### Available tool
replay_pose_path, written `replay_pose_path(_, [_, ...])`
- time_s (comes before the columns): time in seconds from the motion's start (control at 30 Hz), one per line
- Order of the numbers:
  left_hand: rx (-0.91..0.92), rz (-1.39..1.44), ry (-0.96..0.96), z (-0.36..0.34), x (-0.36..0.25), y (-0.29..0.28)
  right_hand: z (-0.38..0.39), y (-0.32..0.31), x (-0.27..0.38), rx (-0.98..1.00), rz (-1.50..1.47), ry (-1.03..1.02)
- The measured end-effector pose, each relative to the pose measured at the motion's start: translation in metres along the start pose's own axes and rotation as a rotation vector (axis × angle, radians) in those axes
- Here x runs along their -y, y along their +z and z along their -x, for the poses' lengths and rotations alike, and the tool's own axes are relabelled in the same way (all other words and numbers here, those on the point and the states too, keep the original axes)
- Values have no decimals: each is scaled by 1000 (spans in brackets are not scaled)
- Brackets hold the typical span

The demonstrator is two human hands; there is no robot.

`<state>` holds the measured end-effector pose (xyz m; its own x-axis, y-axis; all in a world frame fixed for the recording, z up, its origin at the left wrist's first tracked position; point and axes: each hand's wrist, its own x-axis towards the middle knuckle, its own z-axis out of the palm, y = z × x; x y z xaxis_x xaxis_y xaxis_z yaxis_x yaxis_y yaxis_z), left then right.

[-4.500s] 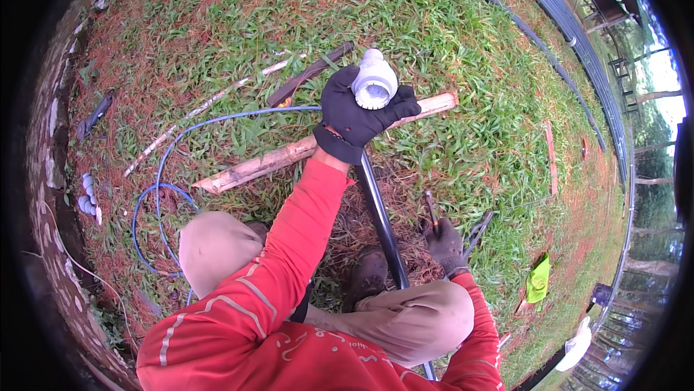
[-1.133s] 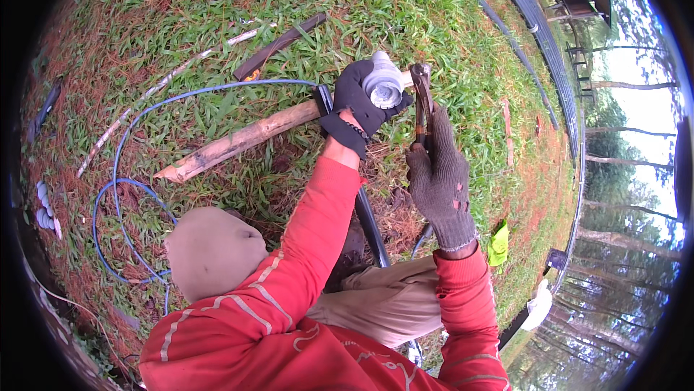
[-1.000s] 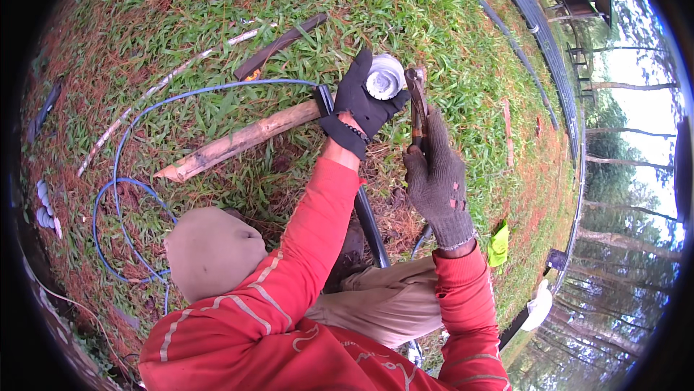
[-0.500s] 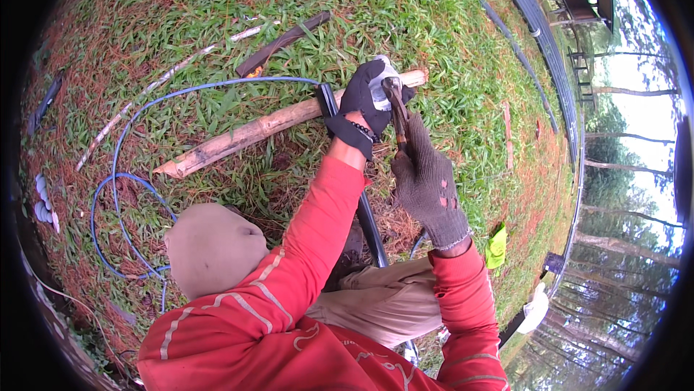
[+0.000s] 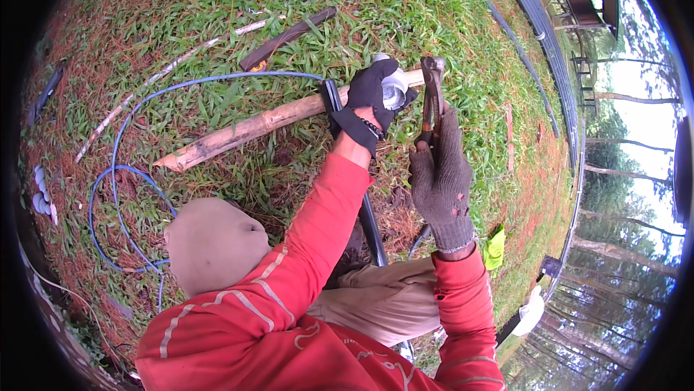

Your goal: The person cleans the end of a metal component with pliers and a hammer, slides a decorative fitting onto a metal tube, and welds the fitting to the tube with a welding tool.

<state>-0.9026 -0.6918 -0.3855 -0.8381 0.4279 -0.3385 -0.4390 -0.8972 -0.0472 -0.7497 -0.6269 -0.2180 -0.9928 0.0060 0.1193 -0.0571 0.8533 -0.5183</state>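
Observation:
My left hand [image 5: 370, 95], in a black glove, is wrapped round a whitish, cup-like hollow piece [image 5: 393, 92] whose round opening shows a shiny inside. That hand is over the far end of a wooden stake [image 5: 249, 132] on the grass. My right hand [image 5: 442, 174], in a grey-brown knit glove with holes, grips worn metal pliers [image 5: 433, 87], jaws pointing away from me. The pliers are just right of the hollow piece, apart from it. A black pipe [image 5: 370, 228] runs beneath my left forearm and crosses the stake by my left wrist.
A blue hose [image 5: 119, 152] loops on the grass at left. Beyond the stake are a dark wooden piece [image 5: 289, 38] and a thin pale stick [image 5: 155, 86]. Long dark pipes [image 5: 535, 22] run along the right. A yellow-green cloth [image 5: 494, 248] lies right of my right wrist.
My right hand has moved right with the pliers, away from the hollow piece. The hollow piece has turned, and its round opening now shows.

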Motion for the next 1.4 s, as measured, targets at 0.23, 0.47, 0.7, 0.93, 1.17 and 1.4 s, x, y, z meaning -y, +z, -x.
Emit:
replay_pose_path(0.23, [97, -159, 114, 5, -1, -12, 2, -5, -3, 134, -39, 73])
replay_pose_path(0.47, [85, 233, -71, 7, -11, -8, -2, 0, -9, 46, 32, 0])
replay_pose_path(0.7, [-10, 128, -54, 25, 0, 20, 2, -1, -7, -64, -115, 43])
replay_pose_path(0.93, [250, 114, 59, -17, -3, -32, -6, 5, 3, 136, 24, -16])
replay_pose_path(1.17, [274, 177, -16, -14, -9, -27, -10, 7, 17, -17, 29, -62])
replay_pose_path(1.4, [-160, 182, -90, 14, 4, 14, 4, -6, 8, 6, -33, 56])
